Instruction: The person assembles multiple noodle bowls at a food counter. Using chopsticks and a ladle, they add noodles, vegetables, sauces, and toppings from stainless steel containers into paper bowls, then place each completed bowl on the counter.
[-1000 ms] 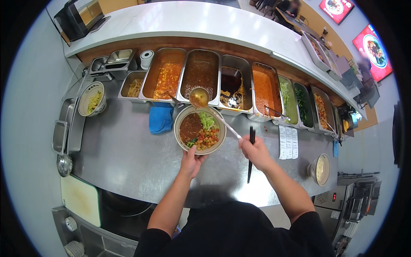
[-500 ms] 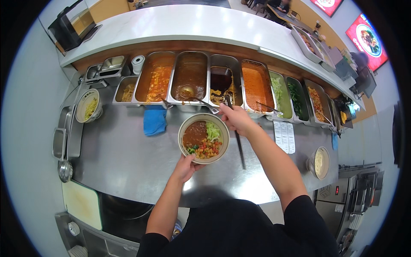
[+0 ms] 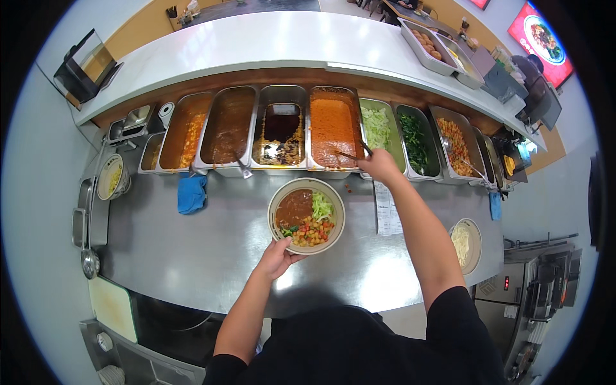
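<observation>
At mid-counter (image 3: 212, 256), a bowl (image 3: 339, 215) in the left hand (image 3: 276, 260), the right hand (image 3: 383, 167) at the orange pan (image 3: 330, 169).

Inside the bowl, brown sauce (image 3: 295, 207), lettuce (image 3: 322, 206) and diced vegetables (image 3: 313, 232) sit in separate patches. The left hand pinches its near left edge, thumb over the rim, probably to steady it while leaving the top uncovered; whether its base touches the counter cannot be told. The right hand is closed around dark chopsticks (image 3: 366, 148), only an end showing; whether its fingers also grip the spoon handle (image 3: 346, 155) in the orange pan is unclear. The bowl is near that pan, presumably so drips have little way to fall. To the left lies a blue cloth (image 3: 192, 194), likely handy for wiping; to the right, paper slips (image 3: 387, 208), seemingly within reading view.
</observation>
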Tool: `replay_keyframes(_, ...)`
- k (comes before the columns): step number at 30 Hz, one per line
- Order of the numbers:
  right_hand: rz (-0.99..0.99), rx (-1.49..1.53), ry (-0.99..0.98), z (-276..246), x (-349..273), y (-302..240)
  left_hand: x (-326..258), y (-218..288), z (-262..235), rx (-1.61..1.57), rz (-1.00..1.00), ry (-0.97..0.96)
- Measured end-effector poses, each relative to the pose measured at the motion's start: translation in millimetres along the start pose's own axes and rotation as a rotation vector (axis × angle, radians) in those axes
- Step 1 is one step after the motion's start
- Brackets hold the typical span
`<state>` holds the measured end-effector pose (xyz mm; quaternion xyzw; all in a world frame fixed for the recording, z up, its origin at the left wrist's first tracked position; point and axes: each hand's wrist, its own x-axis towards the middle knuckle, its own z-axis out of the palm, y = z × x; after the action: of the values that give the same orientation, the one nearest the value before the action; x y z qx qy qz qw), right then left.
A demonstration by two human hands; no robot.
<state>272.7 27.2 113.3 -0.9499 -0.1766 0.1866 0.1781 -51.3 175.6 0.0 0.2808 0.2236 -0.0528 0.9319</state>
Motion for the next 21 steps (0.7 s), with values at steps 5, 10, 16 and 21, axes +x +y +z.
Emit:
replay_keyframes(5, -0.221, -0.281, -0.057, -8, 27, -43, 26, -23, 32, 0.022, 0.031, 0.053)
replay_keyframes(10, -0.512, -0.535, -0.242, -35, 17, -41, 39, -33, 59, 0.031, 0.09, 0.122)
replay_keyframes(16, -0.195, 0.249, -0.457, -45, 24, 15, 41, -32, 70, 0.036, 0.076, 0.181)
replay_keyframes(21, 0.1, 0.786, -0.529, -33, 1, 59, 43, -35, 67, 0.058, 0.093, 0.15)
